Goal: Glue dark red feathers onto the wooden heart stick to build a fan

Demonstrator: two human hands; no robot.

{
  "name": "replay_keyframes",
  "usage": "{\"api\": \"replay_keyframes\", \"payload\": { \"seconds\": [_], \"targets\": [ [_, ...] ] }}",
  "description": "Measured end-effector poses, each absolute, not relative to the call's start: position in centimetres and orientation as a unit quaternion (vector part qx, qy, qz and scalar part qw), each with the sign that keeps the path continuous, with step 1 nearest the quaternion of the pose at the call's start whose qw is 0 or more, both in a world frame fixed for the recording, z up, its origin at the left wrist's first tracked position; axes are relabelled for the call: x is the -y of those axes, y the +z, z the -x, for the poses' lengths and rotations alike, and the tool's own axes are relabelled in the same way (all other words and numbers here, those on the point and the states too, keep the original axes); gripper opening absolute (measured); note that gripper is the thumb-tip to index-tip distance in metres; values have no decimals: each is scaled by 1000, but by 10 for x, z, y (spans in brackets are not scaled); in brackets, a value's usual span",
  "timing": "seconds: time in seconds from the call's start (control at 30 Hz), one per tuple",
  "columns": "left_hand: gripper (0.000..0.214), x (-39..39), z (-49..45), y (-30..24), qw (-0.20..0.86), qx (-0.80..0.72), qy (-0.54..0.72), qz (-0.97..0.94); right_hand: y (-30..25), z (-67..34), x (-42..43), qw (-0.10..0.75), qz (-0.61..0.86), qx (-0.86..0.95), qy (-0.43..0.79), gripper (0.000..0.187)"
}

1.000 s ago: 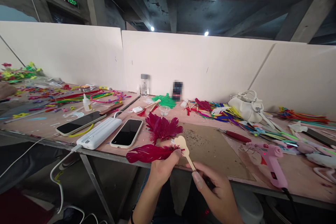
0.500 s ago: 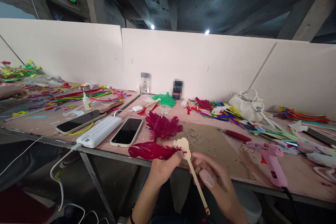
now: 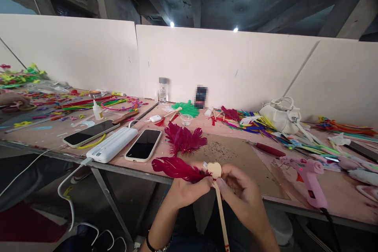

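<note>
My left hand [image 3: 187, 193] is closed, pinching the quill end of a dark red feather [image 3: 177, 168] against a pale wooden stick [image 3: 214, 170] with a heart-shaped head. The feather points left, over the table's front edge. My right hand [image 3: 246, 199] is closed at the neck of the stick, its thumb pressed just below the head. From there the thin handle slants down towards my lap, with red marks near its lower end. Just beyond my hands, a cluster of dark red feathers [image 3: 186, 139] lies on the table.
A phone [image 3: 143, 145] and a white power bank [image 3: 112, 145] with a cable lie left. On the right are a pink glue gun [image 3: 310, 181], a red-handled tool [image 3: 270, 149], a white bag [image 3: 280, 114] and coloured strips. Another person's hand [image 3: 13, 100] is far left.
My right hand's fingers have closed in on the stick's neck, where they were looser before. The stick has shifted slightly right and down, and the feather has moved right with it.
</note>
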State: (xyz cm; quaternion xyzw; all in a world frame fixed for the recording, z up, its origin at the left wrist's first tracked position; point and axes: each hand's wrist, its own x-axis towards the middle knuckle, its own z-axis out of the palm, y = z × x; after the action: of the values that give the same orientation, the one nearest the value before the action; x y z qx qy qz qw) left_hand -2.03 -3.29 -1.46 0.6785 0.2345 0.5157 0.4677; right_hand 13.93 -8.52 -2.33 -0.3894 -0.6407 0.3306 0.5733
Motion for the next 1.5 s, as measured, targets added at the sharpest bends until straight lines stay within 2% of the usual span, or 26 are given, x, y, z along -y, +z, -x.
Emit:
{"api": "replay_keyframes", "payload": {
  "seconds": [0.5,0.7,1.5],
  "targets": [
    [10,39,21,-3,522,-232,468,-674,-25,-130,89,614,410,574,354,32],
    [18,40,21,-2,524,-233,461,-678,-25,-130,89,609,407,583,352,36],
    [18,37,22,-5,504,-280,432,-693,-47,-137,81,608,411,584,346,34]
  ]
}}
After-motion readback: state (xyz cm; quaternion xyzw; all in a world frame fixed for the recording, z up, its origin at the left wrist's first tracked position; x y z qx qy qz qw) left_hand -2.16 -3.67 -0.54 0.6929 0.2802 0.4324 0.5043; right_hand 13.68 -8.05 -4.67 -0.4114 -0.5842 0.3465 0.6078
